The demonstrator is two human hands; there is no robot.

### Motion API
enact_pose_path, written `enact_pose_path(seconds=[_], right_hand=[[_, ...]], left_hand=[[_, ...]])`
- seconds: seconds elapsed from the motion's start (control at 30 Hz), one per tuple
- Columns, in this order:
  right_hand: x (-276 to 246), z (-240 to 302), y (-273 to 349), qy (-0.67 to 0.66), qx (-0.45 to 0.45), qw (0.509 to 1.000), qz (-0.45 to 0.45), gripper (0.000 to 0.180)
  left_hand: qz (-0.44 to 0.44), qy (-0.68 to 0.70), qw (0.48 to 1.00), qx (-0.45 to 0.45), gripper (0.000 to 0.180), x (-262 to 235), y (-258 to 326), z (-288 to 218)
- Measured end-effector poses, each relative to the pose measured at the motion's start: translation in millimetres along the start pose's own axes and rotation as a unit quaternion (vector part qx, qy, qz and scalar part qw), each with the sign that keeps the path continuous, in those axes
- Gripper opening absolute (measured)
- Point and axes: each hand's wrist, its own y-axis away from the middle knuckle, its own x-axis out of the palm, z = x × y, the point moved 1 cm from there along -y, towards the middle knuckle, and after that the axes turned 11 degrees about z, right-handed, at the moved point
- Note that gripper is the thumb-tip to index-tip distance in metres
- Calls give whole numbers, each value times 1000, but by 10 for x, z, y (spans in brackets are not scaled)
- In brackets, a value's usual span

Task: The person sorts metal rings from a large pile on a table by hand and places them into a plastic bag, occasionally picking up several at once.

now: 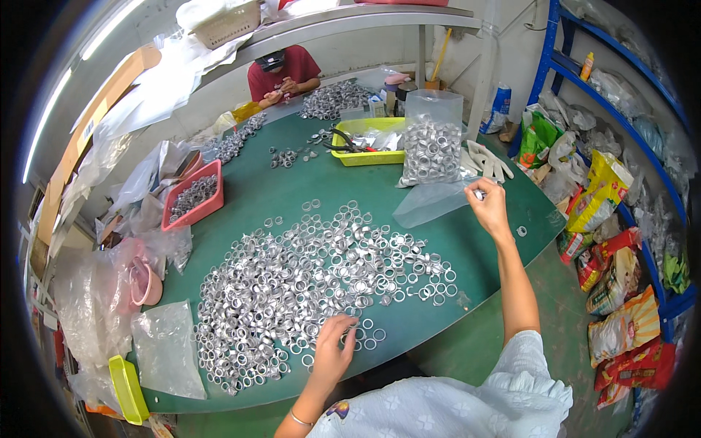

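Note:
A wide heap of small silver metal rings point(307, 281) covers the middle of the green table point(270, 182). My left hand point(334, 350) rests at the heap's near edge, fingers curled onto a few rings. My right hand point(488, 206) is stretched out to the far right and pinches the edge of an empty clear plastic bag point(431, 203), lifting it off the table. Behind that bag stands a clear bag full of rings point(431, 146).
A pink tray of rings point(193, 197) sits at the left, a yellow tray with pliers point(365, 142) at the back. Another person in a red shirt point(283, 73) works at the far end. Clear bags point(166, 350) lie front left. Blue shelving with packets point(621, 219) stands right.

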Motion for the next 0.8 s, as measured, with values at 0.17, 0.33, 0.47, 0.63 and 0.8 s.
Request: enact_pose_path(seconds=[0.17, 0.33, 0.47, 0.63, 0.8], right_hand=[[-134, -36, 52, 45, 6, 998, 31, 12], [-56, -79, 270, 79, 0, 996, 37, 9], [-43, -57, 364, 67, 1, 996, 51, 8], [-135, -95, 312, 45, 19, 998, 46, 9], [-190, -15, 159, -11, 17, 1000, 5, 11]], left_hand=[[100, -69, 989, 83, 41, 123, -811, -191], [23, -225, 959, 170, 51, 667, -1979, -215], [60, -406, 904, 118, 36, 953, -2520, 53], [118, -382, 905, 141, 10, 1109, -2877, 313], [77, -305, 933, 173, 17, 1016, -3011, 18]])
